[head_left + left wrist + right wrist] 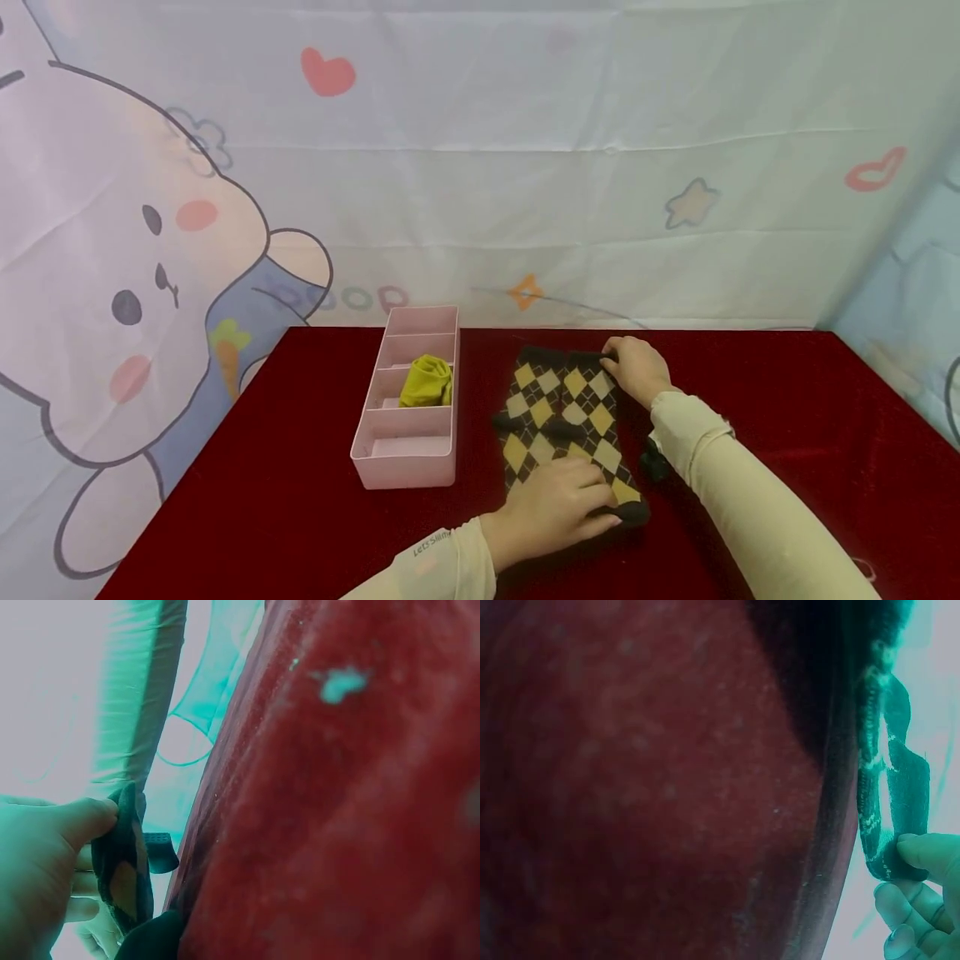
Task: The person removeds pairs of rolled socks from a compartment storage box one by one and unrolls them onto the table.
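Observation:
Two argyle socks [558,408], dark with yellow and cream diamonds, are side by side over the red cloth, their dark bands at the far end. My left hand [558,508] is at their near end and covers part of it; in the left wrist view its thumb [94,817] pinches a dark edge of sock [124,862] against the fingers. At the far right corner, my right hand [637,367] pinches the dark end of a sock [907,802] between thumb and fingers, as the right wrist view shows.
Left of the socks stands a pink divided box [408,472] with a rolled yellow-green cloth item [427,383] in one compartment. Red velvet [285,500] covers the table. A printed fabric backdrop [480,183] hangs behind. A small dark object [654,461] is by my right sleeve.

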The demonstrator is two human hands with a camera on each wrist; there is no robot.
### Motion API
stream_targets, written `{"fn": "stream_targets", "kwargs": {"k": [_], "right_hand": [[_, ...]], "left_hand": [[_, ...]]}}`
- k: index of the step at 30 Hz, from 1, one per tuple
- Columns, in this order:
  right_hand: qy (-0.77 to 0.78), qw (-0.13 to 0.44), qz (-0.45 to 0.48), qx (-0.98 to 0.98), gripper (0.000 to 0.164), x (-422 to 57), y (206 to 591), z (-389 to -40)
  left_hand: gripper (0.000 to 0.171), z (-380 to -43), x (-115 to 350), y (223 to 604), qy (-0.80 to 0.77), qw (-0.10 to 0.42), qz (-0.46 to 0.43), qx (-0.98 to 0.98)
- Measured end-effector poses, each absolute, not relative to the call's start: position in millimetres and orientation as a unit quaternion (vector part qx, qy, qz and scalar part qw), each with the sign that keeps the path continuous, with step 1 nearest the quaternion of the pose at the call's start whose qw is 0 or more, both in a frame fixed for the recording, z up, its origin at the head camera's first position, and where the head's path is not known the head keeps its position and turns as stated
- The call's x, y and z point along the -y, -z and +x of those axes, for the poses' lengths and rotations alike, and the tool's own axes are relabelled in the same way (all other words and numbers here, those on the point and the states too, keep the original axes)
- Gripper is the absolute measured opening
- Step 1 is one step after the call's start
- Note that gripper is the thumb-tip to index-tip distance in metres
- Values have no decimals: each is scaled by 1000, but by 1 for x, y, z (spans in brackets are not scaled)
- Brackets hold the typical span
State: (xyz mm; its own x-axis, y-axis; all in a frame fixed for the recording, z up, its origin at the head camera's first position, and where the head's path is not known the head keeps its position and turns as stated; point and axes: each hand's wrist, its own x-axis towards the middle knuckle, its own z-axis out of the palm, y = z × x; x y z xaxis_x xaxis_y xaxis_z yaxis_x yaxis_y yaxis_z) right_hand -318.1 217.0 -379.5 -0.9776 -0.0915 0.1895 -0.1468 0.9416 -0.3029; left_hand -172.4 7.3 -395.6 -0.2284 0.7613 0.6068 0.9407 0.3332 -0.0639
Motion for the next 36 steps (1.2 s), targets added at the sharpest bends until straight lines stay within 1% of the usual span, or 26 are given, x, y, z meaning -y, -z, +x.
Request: {"fn": "stream_targets", "kwargs": {"k": [3, 10, 16, 21, 30, 36], "right_hand": [[-156, 83, 58, 983, 22, -216, 384, -319], [-157, 75, 58, 983, 21, -215, 388, -322], [-157, 65, 56, 984, 24, -216, 388, -323], [-158, 55, 56, 984, 26, -217, 388, -322], [-151, 49, 54, 986, 26, -218, 389, -321], [-139, 46, 57, 988, 25, -219, 391, -321]], "left_hand": [[12, -172, -7, 399, 160, 280, -552, 769], [13, -170, -5, 405, 169, 264, -542, 780], [13, -172, -4, 408, 165, 253, -544, 783], [13, -173, -3, 411, 167, 235, -553, 782], [16, -175, 0, 414, 140, 184, -555, 799], [17, -175, 1, 416, 133, 182, -552, 802]]}}
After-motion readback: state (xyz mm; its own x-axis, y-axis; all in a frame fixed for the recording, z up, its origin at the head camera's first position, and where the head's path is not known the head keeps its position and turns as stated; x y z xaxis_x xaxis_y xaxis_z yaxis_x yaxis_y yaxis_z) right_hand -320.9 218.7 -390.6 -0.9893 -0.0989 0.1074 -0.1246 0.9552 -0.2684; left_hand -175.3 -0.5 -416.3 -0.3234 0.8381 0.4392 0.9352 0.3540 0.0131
